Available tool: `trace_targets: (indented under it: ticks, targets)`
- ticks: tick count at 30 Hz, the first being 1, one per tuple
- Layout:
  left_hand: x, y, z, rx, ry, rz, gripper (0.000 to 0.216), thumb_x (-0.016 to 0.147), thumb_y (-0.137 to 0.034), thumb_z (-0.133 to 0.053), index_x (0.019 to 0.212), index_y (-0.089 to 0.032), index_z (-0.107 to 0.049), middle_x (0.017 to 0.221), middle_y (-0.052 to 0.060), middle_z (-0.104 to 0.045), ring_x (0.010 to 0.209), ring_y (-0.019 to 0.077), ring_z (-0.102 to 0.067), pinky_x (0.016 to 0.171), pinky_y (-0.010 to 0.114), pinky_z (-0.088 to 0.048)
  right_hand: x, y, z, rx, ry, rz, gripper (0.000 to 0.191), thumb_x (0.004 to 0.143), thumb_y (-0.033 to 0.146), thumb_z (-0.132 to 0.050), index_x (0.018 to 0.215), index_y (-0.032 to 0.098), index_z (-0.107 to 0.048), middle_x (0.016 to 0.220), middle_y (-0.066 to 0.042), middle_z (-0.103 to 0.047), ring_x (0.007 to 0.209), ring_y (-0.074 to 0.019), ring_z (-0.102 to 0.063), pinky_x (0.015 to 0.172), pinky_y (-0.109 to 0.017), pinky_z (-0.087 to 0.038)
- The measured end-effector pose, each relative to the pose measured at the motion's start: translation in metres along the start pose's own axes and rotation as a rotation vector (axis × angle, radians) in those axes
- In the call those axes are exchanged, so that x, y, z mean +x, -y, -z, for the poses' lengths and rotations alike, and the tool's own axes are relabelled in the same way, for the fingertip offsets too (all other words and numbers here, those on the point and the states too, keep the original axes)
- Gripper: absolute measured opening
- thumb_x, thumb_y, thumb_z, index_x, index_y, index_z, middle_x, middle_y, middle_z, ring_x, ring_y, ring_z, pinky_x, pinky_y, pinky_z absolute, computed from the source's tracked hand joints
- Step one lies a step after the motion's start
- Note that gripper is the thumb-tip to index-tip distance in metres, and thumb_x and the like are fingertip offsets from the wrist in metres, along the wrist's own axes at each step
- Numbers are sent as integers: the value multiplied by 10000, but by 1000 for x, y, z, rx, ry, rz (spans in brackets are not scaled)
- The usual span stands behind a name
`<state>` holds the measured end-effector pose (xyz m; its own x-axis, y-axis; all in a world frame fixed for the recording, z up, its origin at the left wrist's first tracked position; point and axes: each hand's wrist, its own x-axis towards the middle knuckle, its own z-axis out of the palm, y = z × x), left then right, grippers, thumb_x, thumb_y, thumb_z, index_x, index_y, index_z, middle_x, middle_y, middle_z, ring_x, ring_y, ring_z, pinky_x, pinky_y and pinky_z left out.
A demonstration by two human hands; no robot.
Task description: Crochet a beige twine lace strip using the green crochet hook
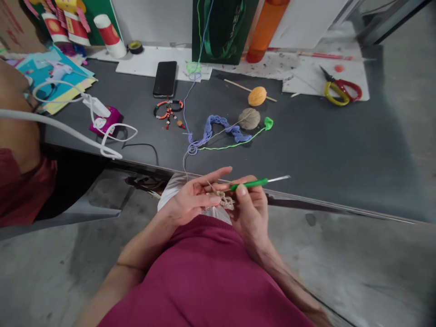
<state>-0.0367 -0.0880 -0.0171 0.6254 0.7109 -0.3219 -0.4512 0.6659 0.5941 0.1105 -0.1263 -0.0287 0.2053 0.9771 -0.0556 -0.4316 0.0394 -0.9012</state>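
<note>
My left hand [194, 200] pinches a small beige crochet piece [225, 200] between thumb and fingers, its index finger stretched out with beige yarn running by it. In my right hand [251, 206] is a green-handled crochet hook [252, 184], gripped between thumb and fingers; its working tip is by the beige stitches, and a thin metal end points right. The beige yarn leads up over the table edge toward a beige yarn ball [250, 118]. Close to that ball lie a blue-violet crocheted strip [218, 120] and a small bright green crocheted piece [269, 123].
On the dark table [323, 150] are an orange yarn ball [257, 96] with a stick, a phone [165, 79], a beaded bracelet [168, 109] and scissors [340, 88]. A green bag [225, 32] and orange bottle [267, 29] stand behind. White cables [61, 122] cross the left, beside another person's arm [17, 113].
</note>
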Motion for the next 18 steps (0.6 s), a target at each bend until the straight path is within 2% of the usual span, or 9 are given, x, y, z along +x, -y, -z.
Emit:
trace_targets:
  ticks: [3,5,8,11,14,16,18]
  targets:
    - [1,3,-6,73,-60,-127,634,685,-193,-955,1287,-285,-779,912,-13,-738,772,125,-664,750,278,-533,-2,-5,-1,-60,-8,90,164,930,422,-793,913,272,-729,758,28,-816,403,-94,-592,321,-181,-411]
    - [2,6,-9,94,-97,-226,629,717,-224,-940,1318,-279,-761,866,-31,-714,736,111,-644,722,272,-530,-4,-7,1,-137,-6,218,44,975,326,-748,971,286,-765,873,7,-854,423,-89,-610,343,-188,-456]
    - [3,11,-12,80,-193,-315,681,716,-222,-936,1364,-263,-731,818,-45,-704,732,100,-637,720,257,-523,-4,-8,4,-348,56,501,203,966,188,-733,1099,329,-793,1084,-27,-866,603,-145,-752,485,-274,-615]
    - [3,12,-12,37,-247,-291,764,679,-173,-943,1401,-235,-702,743,-69,-667,691,86,-615,714,246,-507,-2,-10,6,-517,97,693,353,921,124,-769,1172,370,-799,1172,-33,-852,895,-230,-834,712,-393,-707]
    - [3,9,-9,-7,-229,-220,777,674,-165,-947,1409,-202,-696,667,-88,-614,631,69,-576,679,237,-474,0,-15,4,-414,40,629,313,927,142,-772,1122,383,-813,1098,-14,-858,946,-224,-825,776,-395,-697]
    - [2,7,-8,-23,-218,-184,773,676,-173,-951,1406,-203,-699,668,-84,-628,627,64,-566,675,235,-459,1,-17,2,-278,4,483,190,935,205,-782,1035,361,-823,984,-1,-854,865,-197,-808,687,-333,-668]
    - [1,4,-7,-26,-216,-153,770,672,-177,-954,1400,-216,-705,695,-75,-661,647,67,-576,690,239,-456,1,-18,1,-188,-29,332,62,937,279,-791,967,326,-817,903,5,-838,720,-159,-765,533,-254,-588]
